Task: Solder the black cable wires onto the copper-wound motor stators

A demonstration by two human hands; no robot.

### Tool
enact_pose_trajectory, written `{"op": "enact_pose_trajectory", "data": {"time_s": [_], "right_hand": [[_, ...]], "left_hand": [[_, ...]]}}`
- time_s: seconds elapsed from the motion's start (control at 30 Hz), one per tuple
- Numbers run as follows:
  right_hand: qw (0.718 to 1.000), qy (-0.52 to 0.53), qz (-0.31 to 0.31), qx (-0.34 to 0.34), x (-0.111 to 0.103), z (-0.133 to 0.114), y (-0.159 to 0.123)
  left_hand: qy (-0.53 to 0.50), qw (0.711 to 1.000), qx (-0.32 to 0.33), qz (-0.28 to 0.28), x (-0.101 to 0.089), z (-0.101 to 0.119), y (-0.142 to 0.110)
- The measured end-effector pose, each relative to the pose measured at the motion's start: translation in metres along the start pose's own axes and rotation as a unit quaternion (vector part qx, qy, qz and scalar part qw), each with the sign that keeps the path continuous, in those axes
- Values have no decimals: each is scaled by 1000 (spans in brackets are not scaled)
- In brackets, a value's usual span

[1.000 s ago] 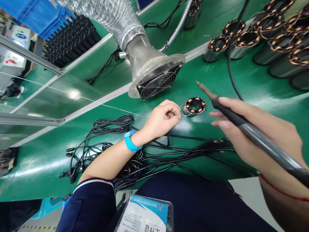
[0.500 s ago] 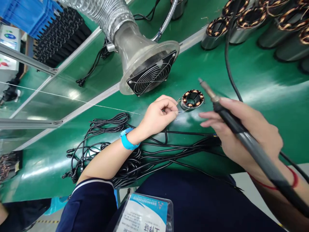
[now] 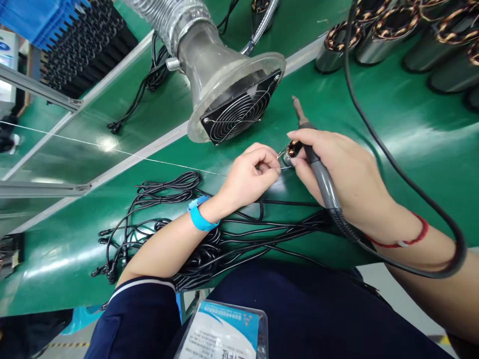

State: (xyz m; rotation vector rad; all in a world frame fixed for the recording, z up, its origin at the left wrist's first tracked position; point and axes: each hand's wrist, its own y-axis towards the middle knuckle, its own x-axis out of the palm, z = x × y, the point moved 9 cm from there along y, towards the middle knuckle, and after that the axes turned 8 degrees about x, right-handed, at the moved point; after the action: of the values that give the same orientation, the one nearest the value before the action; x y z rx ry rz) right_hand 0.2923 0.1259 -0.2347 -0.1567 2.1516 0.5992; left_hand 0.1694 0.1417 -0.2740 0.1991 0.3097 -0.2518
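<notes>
My left hand [image 3: 251,172] is closed in a pinch on a thin silvery solder wire [image 3: 157,160], which stretches in from the far left and pokes out past the fingertips. My right hand [image 3: 346,172] wraps around a soldering iron [image 3: 325,184], its tip pointing up and away from me. Just right of my left fingertips sits a small motor stator [image 3: 290,151] with copper windings. My right thumb and fingers cover most of it; whether they touch it I cannot tell. Fine wire leads stick out at the stator's left side.
A fume extraction hood [image 3: 228,85] with a fan grille hangs beyond my hands. Several larger stators [image 3: 385,42] stand at the back right. Black cables [image 3: 209,239] lie near my body. The iron's cord [image 3: 396,174] loops over the right side. A blue crate [image 3: 41,20] is at upper left.
My right hand has moved left to the stator, and the soldering iron has swung to point more upright. My left hand stays nearly in place, still pinching the solder wire.
</notes>
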Motion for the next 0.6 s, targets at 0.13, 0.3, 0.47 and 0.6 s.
{"op": "enact_pose_trajectory", "data": {"time_s": [0.13, 0.3, 0.47, 0.6], "right_hand": [[1000, 3, -12, -2, -5, -3, -7], [994, 47, 87, 35, -40, -2, -35], [984, 99, 147, 16, -49, -2, -62], [980, 98, 172, 11, -47, 1, -69]], "left_hand": [[9, 1000, -2, -5, 1, 0, 0], [4, 1000, 2, -15, 2, 0, 0], [-27, 999, -21, -37, 5, -7, 1], [-59, 997, -31, -43, 7, -10, 2]]}}
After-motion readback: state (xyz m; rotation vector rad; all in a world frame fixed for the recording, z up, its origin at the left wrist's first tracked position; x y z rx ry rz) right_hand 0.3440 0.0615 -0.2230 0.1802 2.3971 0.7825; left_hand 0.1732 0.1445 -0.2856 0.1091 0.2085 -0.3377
